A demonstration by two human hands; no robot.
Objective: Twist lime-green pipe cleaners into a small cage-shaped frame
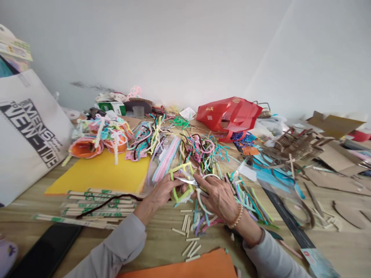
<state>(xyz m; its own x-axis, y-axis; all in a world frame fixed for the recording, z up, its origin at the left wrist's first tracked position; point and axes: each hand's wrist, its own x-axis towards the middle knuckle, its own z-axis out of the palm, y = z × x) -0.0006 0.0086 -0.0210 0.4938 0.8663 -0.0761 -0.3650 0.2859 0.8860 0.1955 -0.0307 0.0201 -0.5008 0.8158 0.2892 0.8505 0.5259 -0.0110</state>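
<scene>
My right hand [218, 195] is closed round the white handles of a pair of scissors [188, 181], whose blades point left. My left hand [160, 195] pinches a yellow-green pipe cleaner piece [183, 197] bent into an angular frame. The scissor blades lie across this frame, close to my left fingertips; whether they touch it I cannot tell. Under my hands lie short cut wooden sticks [188, 224] and scraps of coloured pipe cleaner [203, 222]. A bundle of pink, white and blue pipe cleaners [168, 158] lies just beyond.
Wrapped chopsticks [101, 206], yellow sheets [98, 175] and a black phone-like slab [46, 249] lie left. Orange sheets [185, 266] lie at the near edge. A white bag [29, 135] stands far left, a red bag [228, 114] behind. Brown woven strips [298, 143] and cardboard [336, 160] crowd the right.
</scene>
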